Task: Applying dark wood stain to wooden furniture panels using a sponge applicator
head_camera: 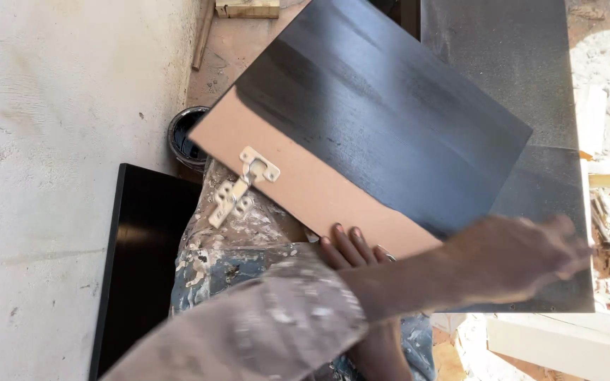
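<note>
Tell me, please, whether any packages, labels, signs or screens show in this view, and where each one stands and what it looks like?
None in view: no package, label, sign or screen.
Nearest to a container: a round dark can, left of the panel's corner, partly hidden under it.
The rest is a dark-stained wooden panel with a pale metal hinge, held at its near edge by one hand, with the other hand blurred over it.

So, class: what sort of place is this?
Probably a carpentry or furniture-finishing workshop: a half-stained cabinet door with a metal hinge, wood offcuts on the dusty floor, and a paint can.
</note>
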